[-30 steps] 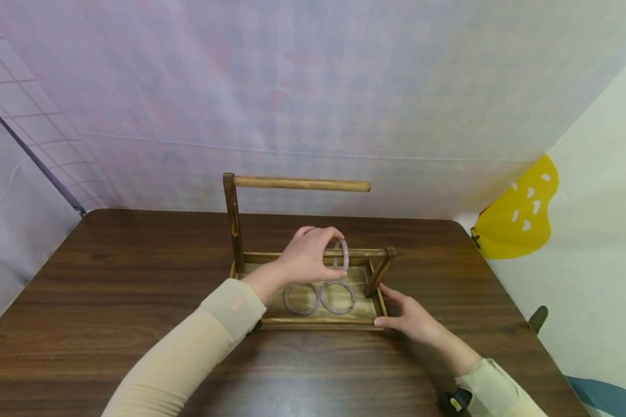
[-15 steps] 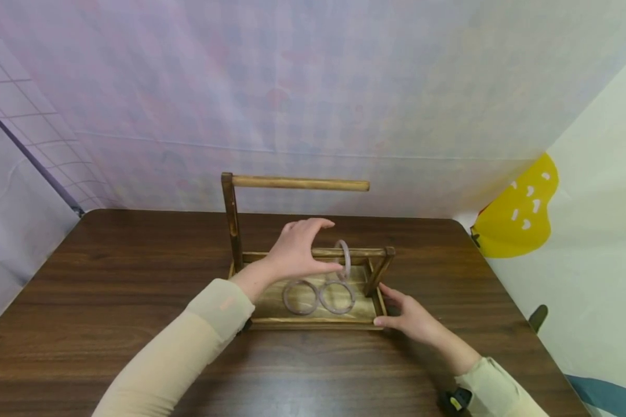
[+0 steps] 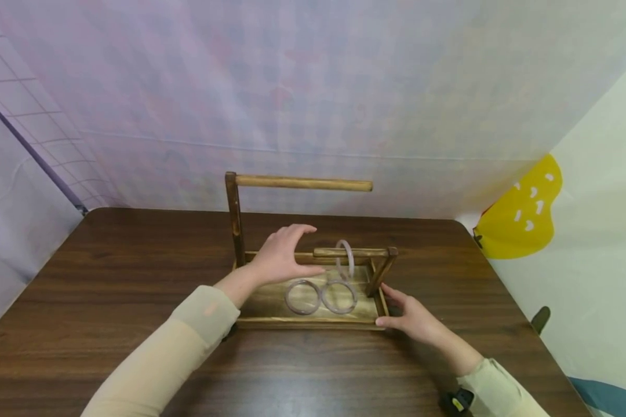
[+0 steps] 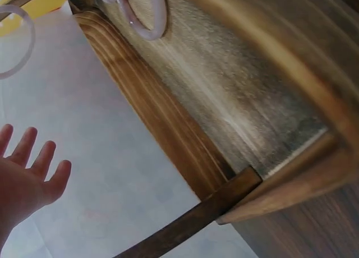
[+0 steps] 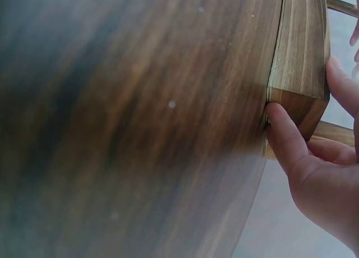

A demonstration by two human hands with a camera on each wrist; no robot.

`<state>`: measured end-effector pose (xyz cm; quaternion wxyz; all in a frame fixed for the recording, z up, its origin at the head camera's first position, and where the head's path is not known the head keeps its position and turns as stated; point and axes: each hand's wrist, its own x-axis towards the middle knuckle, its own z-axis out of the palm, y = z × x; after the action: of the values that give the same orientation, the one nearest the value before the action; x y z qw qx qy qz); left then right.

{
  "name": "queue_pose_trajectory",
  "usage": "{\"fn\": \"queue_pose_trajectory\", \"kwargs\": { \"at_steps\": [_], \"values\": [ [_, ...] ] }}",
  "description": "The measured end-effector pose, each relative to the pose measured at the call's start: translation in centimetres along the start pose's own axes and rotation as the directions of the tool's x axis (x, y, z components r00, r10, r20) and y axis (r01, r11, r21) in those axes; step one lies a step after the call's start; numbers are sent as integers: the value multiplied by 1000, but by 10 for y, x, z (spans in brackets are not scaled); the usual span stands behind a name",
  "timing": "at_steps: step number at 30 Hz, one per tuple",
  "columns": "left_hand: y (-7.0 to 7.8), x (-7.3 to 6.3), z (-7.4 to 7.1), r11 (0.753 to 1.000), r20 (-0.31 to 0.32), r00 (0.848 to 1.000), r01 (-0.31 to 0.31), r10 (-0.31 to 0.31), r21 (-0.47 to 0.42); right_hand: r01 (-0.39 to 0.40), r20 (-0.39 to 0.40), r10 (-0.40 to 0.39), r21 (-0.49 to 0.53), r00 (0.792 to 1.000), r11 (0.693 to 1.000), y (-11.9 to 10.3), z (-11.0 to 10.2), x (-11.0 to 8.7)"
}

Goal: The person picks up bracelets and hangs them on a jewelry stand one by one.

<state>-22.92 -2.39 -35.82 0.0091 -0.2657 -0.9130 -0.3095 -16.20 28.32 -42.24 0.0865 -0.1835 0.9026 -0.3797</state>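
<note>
A wooden bangle stand [image 3: 313, 325] with a shallow tray base sits on the table. One pale translucent bangle [image 3: 351, 262] hangs from its lower rod [image 3: 323, 252]. Two more, a left bangle [image 3: 287, 298] and a right bangle [image 3: 355, 298], lie side by side in the tray. My left hand [image 3: 277, 259] is over the tray, left of the hanging bangle and apart from it, thumb and fingers spread with nothing between them. My right hand [image 3: 416, 319] grips the tray's right end, thumb at the front corner and fingers farther back; the right wrist view shows this hold [image 5: 322, 185] closely.
A longer upper rod [image 3: 302, 183] reaches right from the tall left post [image 3: 233, 220], its right end free. The short right post [image 3: 383, 272] bears the lower rod. Behind the brown table [image 3: 109, 272] hangs a pale curtain [image 3: 313, 104].
My left hand has let go of the bangle, which now hangs on the lower rod, and has drawn back left. My right hand keeps its hold on the tray.
</note>
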Motion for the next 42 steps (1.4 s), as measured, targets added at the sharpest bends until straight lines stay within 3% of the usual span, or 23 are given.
{"fn": "queue_pose_trajectory", "kwargs": {
  "at_steps": [10,27,42],
  "values": [
    [-4,-7,5,1000,52,998,23,-24,10,-81,21,80,9,997,997,-1,-2,2],
    [-14,-11,27,996,111,994,10,-19,85,-80,17,80,-3,997,997,0,-1,3],
    [-16,-11,30,994,123,992,17,-31,111,-76,15,77,-22,997,997,-4,0,2]
  ]
}}
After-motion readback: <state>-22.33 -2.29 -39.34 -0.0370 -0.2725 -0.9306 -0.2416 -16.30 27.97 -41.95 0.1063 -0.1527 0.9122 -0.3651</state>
